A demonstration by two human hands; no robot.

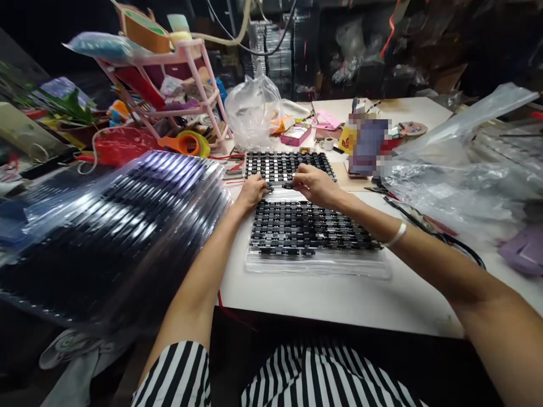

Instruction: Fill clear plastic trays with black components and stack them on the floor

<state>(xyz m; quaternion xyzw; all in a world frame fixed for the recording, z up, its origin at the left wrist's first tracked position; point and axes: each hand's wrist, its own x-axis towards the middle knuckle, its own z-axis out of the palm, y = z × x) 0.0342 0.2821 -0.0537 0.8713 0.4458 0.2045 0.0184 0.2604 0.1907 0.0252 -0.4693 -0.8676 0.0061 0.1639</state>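
My right hand (316,185) pinches a small black strip-shaped part (287,185) between its fingertips. Left of it, my left hand (253,191) has its fingers closed at another small dark part (269,187); its exact kind is too small to make out. Both hands are over the gap between two groups of similar parts. Behind them lies a rack-like tray (271,164) of black pieces with silvery gaps. Closer to me, a clear plastic tray (318,265) holds rows of black strips (292,226), partly covered by my right forearm.
Stacked, film-wrapped trays of black parts (106,226) lie to the left. A pink shelf (199,85) carries tape and bags at the back left. Clear plastic bags (458,175) spread over the right side. A dark cable (458,251) runs beneath my right forearm.
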